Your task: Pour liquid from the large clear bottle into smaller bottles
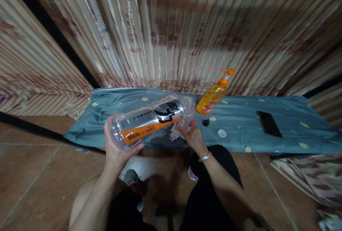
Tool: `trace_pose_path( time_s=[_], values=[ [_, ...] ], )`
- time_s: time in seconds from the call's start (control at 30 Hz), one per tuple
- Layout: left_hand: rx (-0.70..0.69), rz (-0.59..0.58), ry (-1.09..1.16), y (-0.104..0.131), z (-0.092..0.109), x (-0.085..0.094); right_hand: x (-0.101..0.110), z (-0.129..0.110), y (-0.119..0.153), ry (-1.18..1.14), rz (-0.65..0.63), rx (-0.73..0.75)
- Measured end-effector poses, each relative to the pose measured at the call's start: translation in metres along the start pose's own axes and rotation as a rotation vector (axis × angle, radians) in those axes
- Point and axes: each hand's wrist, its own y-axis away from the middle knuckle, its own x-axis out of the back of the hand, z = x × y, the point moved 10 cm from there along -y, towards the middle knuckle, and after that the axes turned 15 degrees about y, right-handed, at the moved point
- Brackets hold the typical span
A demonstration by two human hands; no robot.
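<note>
A large clear plastic bottle (149,120) with an orange and grey label lies tilted across my view, its neck end to the right. My left hand (119,151) is wrapped round the bottle's base. At the neck end, my right hand (192,135) is closed on a crumpled whitish cloth or tissue (176,132), pressed near the bottle's shoulder. The right fingertips are partly hidden. Just beyond the neck stands a pump bottle (212,97) of orange liquid with an orange pump head.
On the blue-green cloth-covered bench (240,131) lie a small black object (205,122), a white round disc (221,133) and a black phone (269,124). A striped curtain (171,35) hangs behind. Dark metal bars (50,24) slant at the sides. My knees are under the bench's front edge.
</note>
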Motion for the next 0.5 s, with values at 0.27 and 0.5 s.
trace_pose_path(
  time_s=[0.27,0.5],
  values=[
    [0.016,-0.005,-0.018,0.0014,-0.0023,0.0007,0.0009,-0.0012,0.0005,0.005,-0.029,-0.014],
    [-0.016,-0.023,-0.010,0.0016,-0.0003,-0.0014,-0.0034,0.0023,0.0002,-0.012,-0.015,-0.007]
  ],
)
